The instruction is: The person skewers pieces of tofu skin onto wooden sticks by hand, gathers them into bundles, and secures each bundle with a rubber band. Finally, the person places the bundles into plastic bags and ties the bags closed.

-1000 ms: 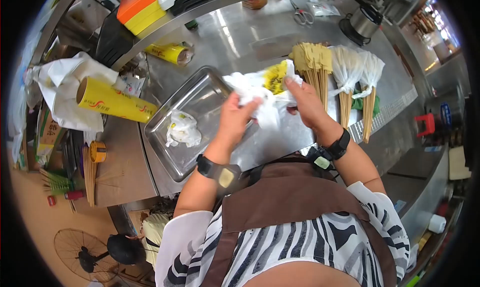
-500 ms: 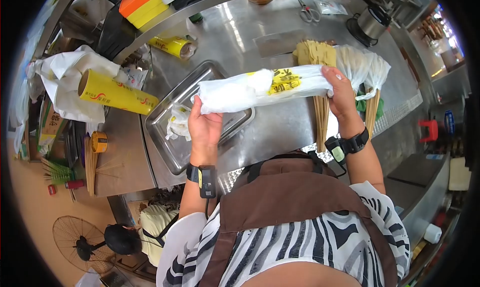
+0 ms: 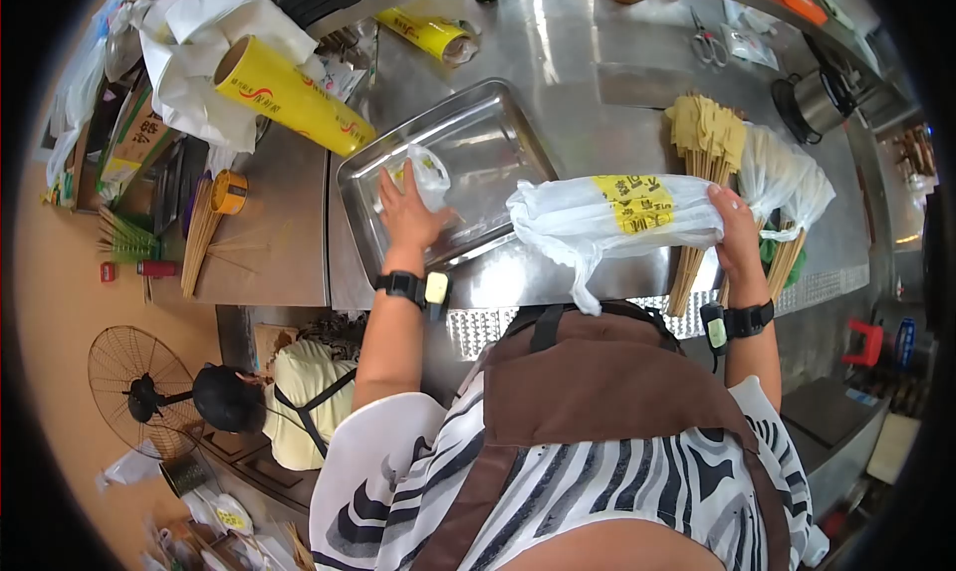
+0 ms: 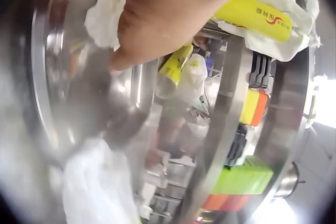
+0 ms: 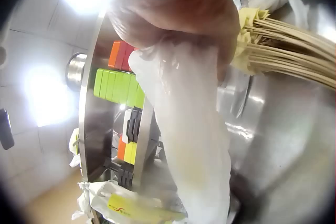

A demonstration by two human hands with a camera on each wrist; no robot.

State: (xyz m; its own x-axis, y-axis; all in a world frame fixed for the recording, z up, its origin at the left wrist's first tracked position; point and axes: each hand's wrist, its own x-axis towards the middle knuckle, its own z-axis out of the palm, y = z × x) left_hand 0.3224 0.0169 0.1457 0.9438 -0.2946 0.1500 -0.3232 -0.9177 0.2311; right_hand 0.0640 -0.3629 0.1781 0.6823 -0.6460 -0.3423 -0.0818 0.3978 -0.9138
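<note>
In the head view my right hand (image 3: 738,234) grips one end of a long white plastic bag (image 3: 568,208) with yellow print, held level above the counter. Its other end is free and a loose part droops. The right wrist view shows the bag (image 5: 191,129) stretching away from the curled hand (image 5: 178,8). My left hand (image 3: 410,216), fingers spread, is over the metal tray (image 3: 488,103), at a small crumpled white bag (image 3: 430,178); whether it touches it, I cannot tell. In the left wrist view that crumpled bag (image 4: 105,19) is partly behind the hand (image 4: 168,14).
Bundles of skewers (image 3: 699,173) topped with yellow sheets or white bags stand right of the tray. A yellow roll (image 3: 294,93) lies at its upper left, another (image 3: 423,35) behind. Scissors (image 3: 707,48) and a kettle (image 3: 819,103) are at the back right. A person (image 3: 299,397) is beyond the left side.
The long bag was first bunched up, then stretched between both hands. My left hand has let go of it and moved to the small bag in the tray. The right hand keeps its end.
</note>
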